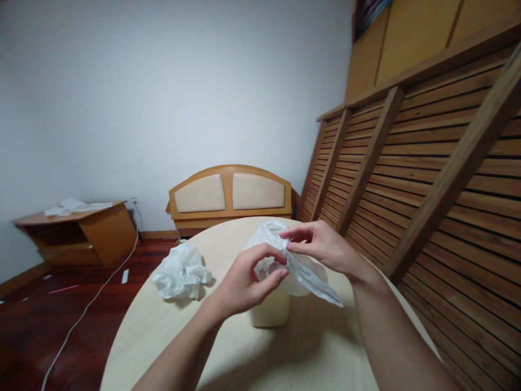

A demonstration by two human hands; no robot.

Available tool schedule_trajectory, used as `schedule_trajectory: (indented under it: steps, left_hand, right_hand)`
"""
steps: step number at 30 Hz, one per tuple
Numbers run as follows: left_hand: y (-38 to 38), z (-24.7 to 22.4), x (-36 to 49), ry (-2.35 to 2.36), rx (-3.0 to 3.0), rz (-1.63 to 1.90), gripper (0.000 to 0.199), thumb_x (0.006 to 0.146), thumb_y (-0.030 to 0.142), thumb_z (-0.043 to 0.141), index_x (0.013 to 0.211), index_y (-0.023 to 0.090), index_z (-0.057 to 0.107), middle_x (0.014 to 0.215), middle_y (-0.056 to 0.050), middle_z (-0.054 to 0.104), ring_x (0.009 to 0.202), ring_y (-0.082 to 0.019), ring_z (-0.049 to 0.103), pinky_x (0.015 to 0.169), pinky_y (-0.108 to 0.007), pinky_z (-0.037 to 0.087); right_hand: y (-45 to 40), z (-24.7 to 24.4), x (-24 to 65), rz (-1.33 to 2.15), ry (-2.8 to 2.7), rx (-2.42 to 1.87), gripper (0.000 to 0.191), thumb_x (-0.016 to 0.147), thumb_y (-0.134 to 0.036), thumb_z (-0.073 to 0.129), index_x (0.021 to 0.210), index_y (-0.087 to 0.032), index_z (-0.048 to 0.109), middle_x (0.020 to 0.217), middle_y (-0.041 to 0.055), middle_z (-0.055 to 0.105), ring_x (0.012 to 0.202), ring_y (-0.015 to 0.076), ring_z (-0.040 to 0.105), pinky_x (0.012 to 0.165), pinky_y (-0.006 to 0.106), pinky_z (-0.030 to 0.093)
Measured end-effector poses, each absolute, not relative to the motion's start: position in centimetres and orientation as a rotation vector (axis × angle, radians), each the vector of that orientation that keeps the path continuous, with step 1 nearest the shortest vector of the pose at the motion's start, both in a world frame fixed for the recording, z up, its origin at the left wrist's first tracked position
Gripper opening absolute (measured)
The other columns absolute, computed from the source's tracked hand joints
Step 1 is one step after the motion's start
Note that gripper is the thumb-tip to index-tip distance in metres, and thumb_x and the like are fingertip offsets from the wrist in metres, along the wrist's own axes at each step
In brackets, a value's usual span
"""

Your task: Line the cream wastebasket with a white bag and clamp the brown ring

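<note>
A thin white plastic bag is draped over a cream-coloured container that stands on the round table. With thumb and fingertips together, my right hand pinches the bag's gathered top, and a twisted end hangs down toward the right. My left hand is curved in front of the bag, its thumb and forefinger apart with a gap between them. The hand hides much of the container. To the left, a crumpled white plastic bag lies on the table, touched by neither hand.
Behind the table stands a wooden headboard with padded panels. A slatted wooden frame leans along the right side. At the left is a low cabinet with papers on top. A white cable runs across the dark floor.
</note>
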State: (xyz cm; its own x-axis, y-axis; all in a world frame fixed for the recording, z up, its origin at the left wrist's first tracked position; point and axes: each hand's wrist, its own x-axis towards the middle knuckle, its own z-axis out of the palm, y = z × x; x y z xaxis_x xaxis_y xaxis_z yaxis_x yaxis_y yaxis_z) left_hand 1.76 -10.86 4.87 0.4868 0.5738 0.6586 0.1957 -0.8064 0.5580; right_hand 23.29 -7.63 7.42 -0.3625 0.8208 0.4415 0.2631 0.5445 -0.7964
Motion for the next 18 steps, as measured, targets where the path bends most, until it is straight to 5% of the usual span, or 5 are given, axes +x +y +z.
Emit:
schedule_trajectory:
  steps: [8, 14, 18]
  left_hand:
    - [-10.2, 4.1, 2.5, 0.817, 2.015, 1.444, 0.017, 0.087, 0.029, 0.07, 0.099, 0.019, 0.064, 0.101, -0.006, 0.07, 0.094, -0.018, 0.068, 0.086, -0.03, 0.055]
    - [-9.4, 4.1, 2.1, 1.037, 1.806, 1.518, 0.049, 0.072, 0.04, 0.082, 0.109, 0.019, 0.059, 0.118, -0.009, 0.066, 0.088, -0.019, 0.068, 0.079, -0.033, 0.056]
    - [-9.5, 4.3, 1.6, 1.135, 1.924, 1.493, 0.042, 0.075, 0.041, 0.079, 0.107, 0.019, 0.063, 0.111, -0.008, 0.068, 0.081, -0.016, 0.063, 0.075, -0.031, 0.053]
  right_hand:
    - [-8.4, 7.4, 21.4, 0.402, -1.906, -1.043, 0.011, 0.079, -0.029, 0.074, 0.08, -0.019, 0.078, 0.072, 0.0011, 0.075, 0.065, 0.0149, 0.066, 0.059, 0.023, 0.046]
    - [-9.5, 7.4, 20.0, 0.223, -1.845, -1.099, 0.01, 0.08, -0.029, 0.073, 0.074, -0.021, 0.077, 0.069, -0.0002, 0.075, 0.06, 0.0146, 0.065, 0.056, 0.023, 0.044]
    - [-9.7, 7.3, 19.3, 0.179, -1.698, -1.08, 0.011, 0.08, -0.03, 0.073, 0.075, -0.022, 0.076, 0.073, 0.0009, 0.077, 0.06, 0.0152, 0.066, 0.058, 0.024, 0.047]
